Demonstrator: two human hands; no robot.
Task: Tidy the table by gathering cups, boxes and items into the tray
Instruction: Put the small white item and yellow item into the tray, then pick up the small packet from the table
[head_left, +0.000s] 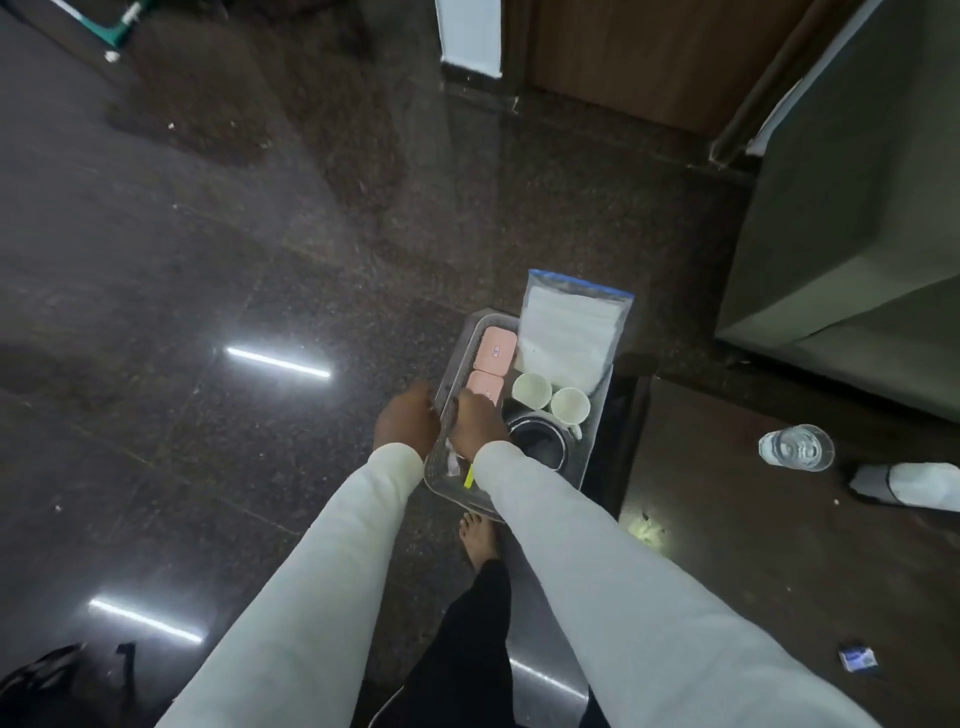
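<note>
Tray (445, 376) holds boxes (497, 352), cups (531, 391), bag (569, 332); we clasp its rim with left hand (407, 420), right hand (479, 423); glass (796, 447) remains on table (753, 545).

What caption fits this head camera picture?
Both hands, left and right, grip a clear tray holding cups, pink boxes and a bag.

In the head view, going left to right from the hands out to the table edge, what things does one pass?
Left hand → right hand on the clear plastic tray → clear drinking glass of water → white bottle lying on its side.
</note>
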